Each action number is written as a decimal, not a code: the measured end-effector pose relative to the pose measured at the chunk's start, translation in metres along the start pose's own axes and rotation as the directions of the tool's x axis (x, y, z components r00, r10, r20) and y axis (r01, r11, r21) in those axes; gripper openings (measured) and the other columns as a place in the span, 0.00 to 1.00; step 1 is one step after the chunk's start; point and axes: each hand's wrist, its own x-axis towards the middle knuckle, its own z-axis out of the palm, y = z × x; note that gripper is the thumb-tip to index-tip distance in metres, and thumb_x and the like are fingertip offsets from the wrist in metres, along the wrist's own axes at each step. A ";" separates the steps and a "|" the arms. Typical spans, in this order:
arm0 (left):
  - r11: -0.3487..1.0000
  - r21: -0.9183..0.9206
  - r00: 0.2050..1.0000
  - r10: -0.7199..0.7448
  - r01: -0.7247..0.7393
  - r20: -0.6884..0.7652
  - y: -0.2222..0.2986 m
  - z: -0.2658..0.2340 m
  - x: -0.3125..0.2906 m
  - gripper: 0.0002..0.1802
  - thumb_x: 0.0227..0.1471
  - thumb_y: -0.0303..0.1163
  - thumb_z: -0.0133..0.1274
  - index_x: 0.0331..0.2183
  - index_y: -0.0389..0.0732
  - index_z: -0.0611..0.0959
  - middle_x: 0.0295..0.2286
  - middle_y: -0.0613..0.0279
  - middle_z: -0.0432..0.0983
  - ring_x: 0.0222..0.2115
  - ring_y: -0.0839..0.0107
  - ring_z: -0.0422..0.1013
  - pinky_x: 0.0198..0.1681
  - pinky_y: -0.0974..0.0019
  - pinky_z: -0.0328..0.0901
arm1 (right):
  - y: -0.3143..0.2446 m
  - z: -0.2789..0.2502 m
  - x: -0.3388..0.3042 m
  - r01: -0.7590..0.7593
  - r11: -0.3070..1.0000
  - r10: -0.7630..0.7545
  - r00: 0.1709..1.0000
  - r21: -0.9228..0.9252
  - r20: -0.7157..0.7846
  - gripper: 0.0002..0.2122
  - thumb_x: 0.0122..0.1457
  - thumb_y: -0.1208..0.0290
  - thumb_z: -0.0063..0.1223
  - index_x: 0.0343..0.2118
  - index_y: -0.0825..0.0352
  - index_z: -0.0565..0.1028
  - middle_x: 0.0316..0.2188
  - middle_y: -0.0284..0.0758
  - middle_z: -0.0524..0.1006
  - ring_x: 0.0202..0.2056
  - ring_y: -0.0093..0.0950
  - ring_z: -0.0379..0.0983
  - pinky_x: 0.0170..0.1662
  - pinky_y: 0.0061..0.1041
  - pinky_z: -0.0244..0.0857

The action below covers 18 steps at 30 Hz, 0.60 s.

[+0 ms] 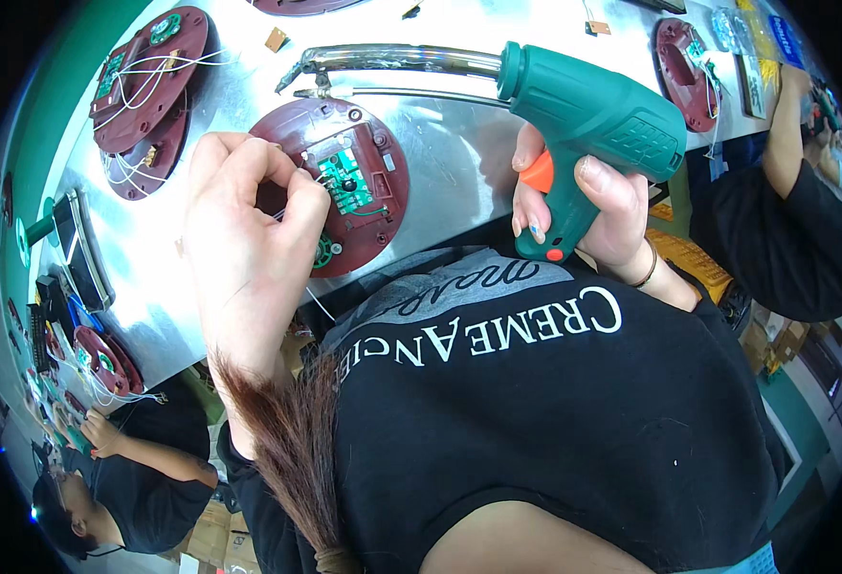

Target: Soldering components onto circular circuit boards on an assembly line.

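- While the soldering gun [598, 120] is held over the metal table [459, 167], the maroon housing [373, 230] is seated flat below its rods, near the front edge.
- Room: 1 co-worker [153, 502] is seen at lower left, 1 person's arm [783, 143] at upper right.
- Housing contents: 1 green board [346, 182] and 1 smaller round board [322, 252] are fitted inside.
- Cardboard boxes [210, 534] are seen at lower left; contents can't be told.
- Edges: 2 wired housings [153, 77] are overlapped up left, 1 more housing [699, 117] is placed near the right end. Between, open metal is left right of the worked housing.
- Grip: gun handle is wrapped by the right hand [617, 206]. Left hand [249, 196] is bunched over the housing's left side; whether anything is pinched can't be told.
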 end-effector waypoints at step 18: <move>0.991 -0.130 0.997 -0.009 0.018 0.075 0.000 -0.001 0.003 0.05 0.41 0.17 0.48 0.22 0.33 0.69 0.28 0.55 0.63 0.29 0.64 0.64 0.36 0.66 0.61 | -0.078 -0.043 -0.051 0.470 0.791 -0.597 0.733 -0.391 -0.326 0.09 0.56 0.78 0.47 0.39 0.75 0.70 0.27 0.38 0.75 0.20 0.22 0.72 0.23 0.21 0.67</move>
